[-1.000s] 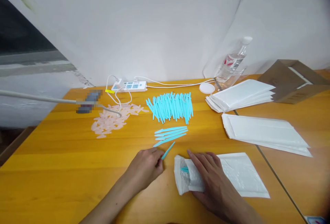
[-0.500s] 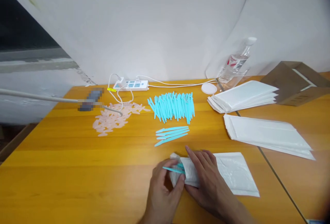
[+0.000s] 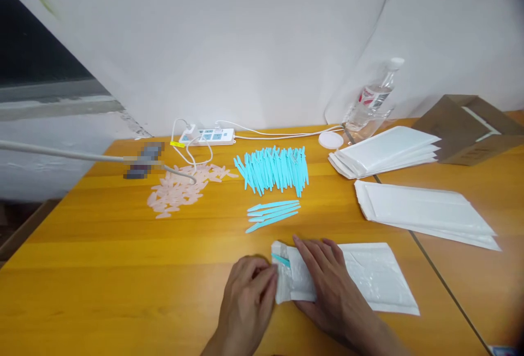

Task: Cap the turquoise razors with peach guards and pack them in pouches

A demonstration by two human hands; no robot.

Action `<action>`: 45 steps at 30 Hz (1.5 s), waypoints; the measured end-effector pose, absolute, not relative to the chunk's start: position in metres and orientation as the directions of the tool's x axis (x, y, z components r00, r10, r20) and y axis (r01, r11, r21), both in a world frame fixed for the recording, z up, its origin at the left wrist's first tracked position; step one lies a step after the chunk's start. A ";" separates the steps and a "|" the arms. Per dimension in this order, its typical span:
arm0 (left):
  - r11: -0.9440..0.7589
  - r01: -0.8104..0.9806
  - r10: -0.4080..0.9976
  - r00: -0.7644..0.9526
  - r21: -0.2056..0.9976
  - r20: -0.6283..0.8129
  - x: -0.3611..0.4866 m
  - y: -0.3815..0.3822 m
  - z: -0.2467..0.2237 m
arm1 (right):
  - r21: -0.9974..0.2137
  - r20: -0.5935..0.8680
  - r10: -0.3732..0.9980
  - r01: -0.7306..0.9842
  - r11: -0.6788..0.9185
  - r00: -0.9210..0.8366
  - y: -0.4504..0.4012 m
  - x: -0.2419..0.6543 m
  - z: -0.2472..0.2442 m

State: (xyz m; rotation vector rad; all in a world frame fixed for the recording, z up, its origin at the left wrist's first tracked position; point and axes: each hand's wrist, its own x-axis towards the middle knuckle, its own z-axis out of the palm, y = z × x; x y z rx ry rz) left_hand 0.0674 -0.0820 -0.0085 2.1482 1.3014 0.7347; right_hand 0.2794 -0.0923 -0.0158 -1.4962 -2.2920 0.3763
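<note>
A white bubble mailer [image 3: 379, 277] lies on the table with its mouth to the left. My right hand [image 3: 327, 282] spans it, thumb at the near edge and fingers across the top, holding it down. Inside the mouth, a teal eyebrow razor [image 3: 281, 260] shows at its end; the rest is hidden in the mailer. My left hand [image 3: 248, 296] has thumb and fingers pinched together at the flap's left edge. Beyond the hands lie several loose teal eyebrow razors [image 3: 273, 215] in a short row. Behind them is a larger pile of the same razors [image 3: 272, 170].
Small pale pink plastic pieces [image 3: 180, 189] are heaped at left, under a cable and a blurred phone-like object [image 3: 144, 160]. A power strip [image 3: 210, 136] sits by the wall. At right are stacked mailers [image 3: 388, 151], more mailers [image 3: 426, 211], a bottle [image 3: 372, 96] and a cardboard box [image 3: 450, 132].
The teal razors at the mouth have gone further into the mailer. My left hand has let go of them and moved slightly left to the flap's edge. My right hand stays on the mailer.
</note>
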 end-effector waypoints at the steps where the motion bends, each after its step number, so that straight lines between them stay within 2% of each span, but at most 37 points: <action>1: -0.426 0.606 0.886 0.429 0.672 0.175 0.067 -0.077 -0.007 | -0.416 0.164 0.917 0.817 0.399 -0.364 -0.092 0.279 -0.017; 4: -0.463 0.656 0.884 0.394 0.596 0.252 0.066 -0.050 -0.004 | -0.409 0.157 0.917 0.821 0.397 -0.366 -0.092 0.279 -0.018; 5: -0.466 0.715 0.885 0.356 0.522 0.301 0.066 -0.038 -0.004 | -0.405 0.155 0.918 0.824 0.395 -0.364 -0.092 0.279 -0.018; 7: -0.491 0.789 0.868 0.403 0.369 0.291 0.066 -0.015 -0.004 | -0.397 0.156 0.922 0.832 0.388 -0.356 -0.093 0.279 -0.018; 10: -0.523 0.816 0.852 0.490 0.245 0.186 0.067 0.004 -0.002 | -0.385 0.156 0.927 0.844 0.374 -0.340 -0.096 0.282 -0.018; 16: -0.544 0.809 0.813 0.574 0.223 -0.100 0.070 0.007 0.014 | -0.399 0.143 0.932 0.843 0.361 -0.332 -0.097 0.288 -0.017; 19: -0.513 0.806 0.806 0.571 0.295 -0.155 0.065 0.005 0.019 | -0.402 0.154 0.931 0.839 0.366 -0.332 -0.097 0.288 -0.016; 21: -0.440 0.800 0.829 0.537 0.407 -0.159 0.057 0.001 0.020 | -0.402 0.160 0.930 0.839 0.367 -0.331 -0.097 0.288 -0.016; 24: -0.153 0.695 0.881 0.419 0.703 -0.222 0.041 -0.010 0.020 | -0.403 0.162 0.931 0.839 0.365 -0.327 -0.097 0.288 -0.016; 26: 0.107 0.494 0.879 0.358 0.863 -0.314 0.034 -0.019 0.019 | -0.406 0.163 0.931 0.838 0.364 -0.325 -0.096 0.288 -0.017; 27: 0.217 0.380 0.874 0.335 0.899 -0.352 0.035 -0.025 0.018 | -0.408 0.163 0.932 0.838 0.363 -0.324 -0.096 0.288 -0.017; 29: 0.357 0.173 0.881 0.265 0.918 -0.392 0.044 -0.036 0.014 | -0.411 0.169 0.932 0.837 0.362 -0.321 -0.095 0.286 -0.017; 31: 0.422 0.037 0.885 0.202 0.906 -0.421 0.062 -0.050 0.009 | -0.411 0.185 0.931 0.835 0.365 -0.316 -0.094 0.285 -0.018; 34: 0.479 0.027 0.847 0.247 0.878 -0.470 0.085 -0.067 0.001 | -0.407 0.205 0.928 0.834 0.371 -0.313 -0.093 0.283 -0.019; 37: 0.383 0.210 0.880 0.213 0.900 -0.424 0.081 -0.072 -0.004 | -0.415 0.198 0.927 0.830 0.374 -0.318 -0.094 0.282 -0.020; 39: 0.192 0.426 0.963 0.093 0.884 -0.253 0.065 -0.068 -0.004 | -0.422 0.193 0.927 0.826 0.375 -0.322 -0.094 0.283 -0.021; 41: -0.013 0.637 0.998 0.054 0.771 -0.028 0.048 -0.062 -0.004 | -0.424 0.186 0.928 0.825 0.373 -0.323 -0.094 0.283 -0.021; 43: -0.169 0.745 0.984 0.159 0.645 0.075 0.037 -0.057 -0.004 | -0.425 0.180 0.928 0.826 0.371 -0.325 -0.094 0.284 -0.020; 45: -0.279 0.759 0.952 0.298 0.589 0.066 0.031 -0.055 -0.005 | -0.426 0.173 0.929 0.825 0.371 -0.328 -0.093 0.284 -0.019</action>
